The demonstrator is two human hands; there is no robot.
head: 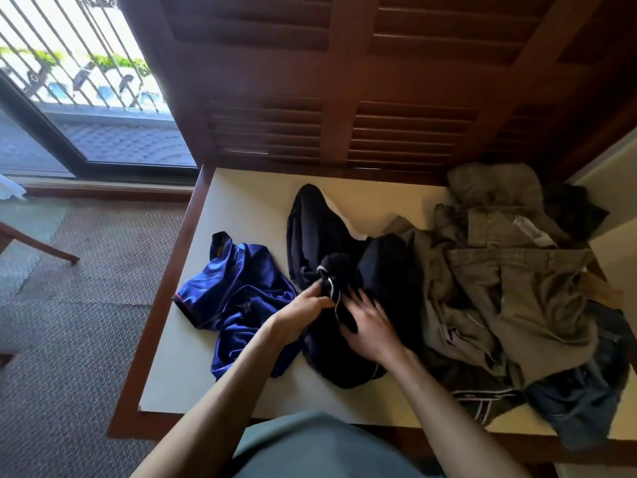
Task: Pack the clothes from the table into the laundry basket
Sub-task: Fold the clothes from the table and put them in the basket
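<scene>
While seen from the head view, the black garment [331, 277] lay mid-bench [241, 201] | left hand [303, 308] fingers pinched its bunched top | right hand [370, 326] fingers spread, pressing | soft, limp, light: gather folds | no basket visible
</scene>
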